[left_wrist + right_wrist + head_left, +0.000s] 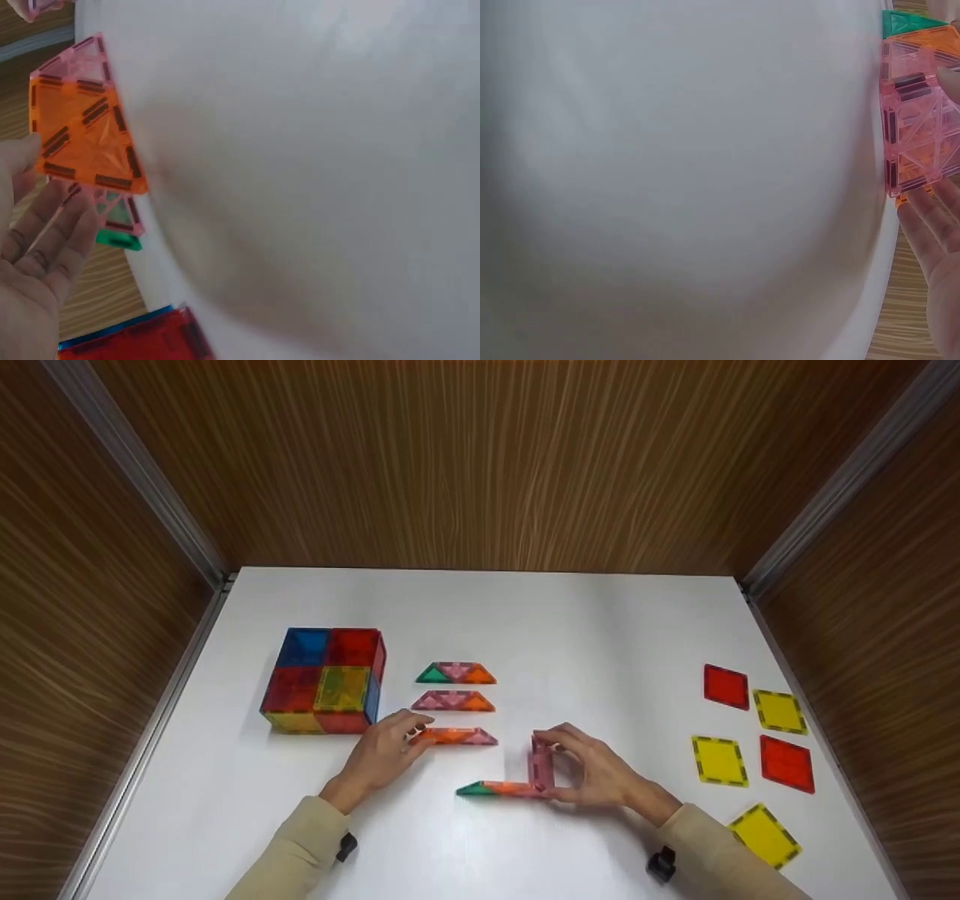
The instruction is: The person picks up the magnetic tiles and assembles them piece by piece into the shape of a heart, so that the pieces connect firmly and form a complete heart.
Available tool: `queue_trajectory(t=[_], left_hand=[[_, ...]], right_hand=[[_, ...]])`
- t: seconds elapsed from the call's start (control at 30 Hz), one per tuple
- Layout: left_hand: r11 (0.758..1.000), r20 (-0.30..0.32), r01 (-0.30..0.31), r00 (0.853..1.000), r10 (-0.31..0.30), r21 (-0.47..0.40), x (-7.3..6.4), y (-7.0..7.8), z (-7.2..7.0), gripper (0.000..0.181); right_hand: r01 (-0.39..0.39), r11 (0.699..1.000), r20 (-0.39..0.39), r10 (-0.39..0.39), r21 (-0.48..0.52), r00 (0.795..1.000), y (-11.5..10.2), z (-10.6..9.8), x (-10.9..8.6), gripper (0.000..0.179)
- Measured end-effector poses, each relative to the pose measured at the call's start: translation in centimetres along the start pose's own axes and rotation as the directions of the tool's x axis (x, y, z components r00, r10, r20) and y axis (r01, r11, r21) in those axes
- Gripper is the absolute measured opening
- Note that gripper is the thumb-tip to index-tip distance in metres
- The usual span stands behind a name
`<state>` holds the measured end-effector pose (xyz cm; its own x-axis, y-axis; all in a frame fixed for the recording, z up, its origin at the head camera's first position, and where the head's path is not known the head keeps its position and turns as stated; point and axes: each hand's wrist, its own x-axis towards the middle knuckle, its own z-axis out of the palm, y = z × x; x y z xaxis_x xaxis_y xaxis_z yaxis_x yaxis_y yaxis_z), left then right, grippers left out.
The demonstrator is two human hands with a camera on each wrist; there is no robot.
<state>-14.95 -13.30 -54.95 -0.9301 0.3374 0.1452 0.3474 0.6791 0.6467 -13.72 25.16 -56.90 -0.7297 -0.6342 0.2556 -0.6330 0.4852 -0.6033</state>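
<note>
My left hand (pixel 381 755) pinches the left end of an orange and pink magnetic tile strip (pixel 459 736), thumb in front and fingers behind. In the left wrist view its orange tiles (pixel 82 135) stand upright beside the fingertips. My right hand (pixel 600 771) grips a pink square magnetic tile (pixel 541 765) between thumb and fingers. This tile stands on edge at the right end of a green, orange and pink strip (pixel 499 789), square to it. The right wrist view shows the pink tile (pixel 922 139) with fingertips at its edge.
Two more trapezoid strips, one with a green end (pixel 455 673) and one pink and orange (pixel 454 701), stand behind. A box of coloured tiles (pixel 322 681) is at left. Loose red tiles (pixel 726 687) and yellow tiles (pixel 719 760) lie at right on the white table (pixel 570 622).
</note>
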Motion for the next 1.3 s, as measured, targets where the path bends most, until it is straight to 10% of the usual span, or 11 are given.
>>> queue_trajectory(t=[0.43,0.83,1.3], left_hand=[[0.995,0.084,-0.038,0.995,0.046,-0.095,1.4,0.4,1.5,0.015],[0.989,0.135,-0.117,0.983,0.128,-0.088,2.6,2.1,3.2,0.013],[0.99,0.127,-0.089,0.987,0.103,-0.11,2.7,1.9,3.7,0.014]], right_hand=[[-0.058,0.998,0.034,0.057,0.008,0.998,-0.3,0.0,0.5,0.083],[0.042,0.999,0.02,-0.042,0.018,0.999,-0.1,0.7,1.6,0.085],[0.02,1.0,0.016,-0.02,-0.008,1.0,-0.4,0.8,1.5,0.085]])
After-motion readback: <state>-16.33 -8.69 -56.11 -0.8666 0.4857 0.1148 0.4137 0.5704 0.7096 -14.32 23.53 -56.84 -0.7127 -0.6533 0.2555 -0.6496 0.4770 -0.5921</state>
